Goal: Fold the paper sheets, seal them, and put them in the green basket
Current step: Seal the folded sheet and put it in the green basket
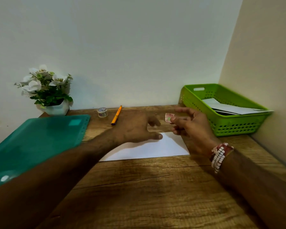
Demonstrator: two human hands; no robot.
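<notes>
A wooden worktop (155,187) meets a pale wall (122,47), with a side wall closing the right of the frame. The green basket (238,128), holding white sheets (229,108), fills the right corner. A paper sheet (155,149) lies mid-frame. Over its far edge the left hand (134,128) spreads loose, holding nothing. The right hand (193,128) pinches a small pink sticker (169,117). A teal folder (40,142) covers the left edge; bare wood fills the bottom of the frame.

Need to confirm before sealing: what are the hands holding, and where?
Right hand pinches a small pink sticker by its lower right edge, thumb against fingertip. Left hand holds nothing, spread over the white sheet.
</notes>
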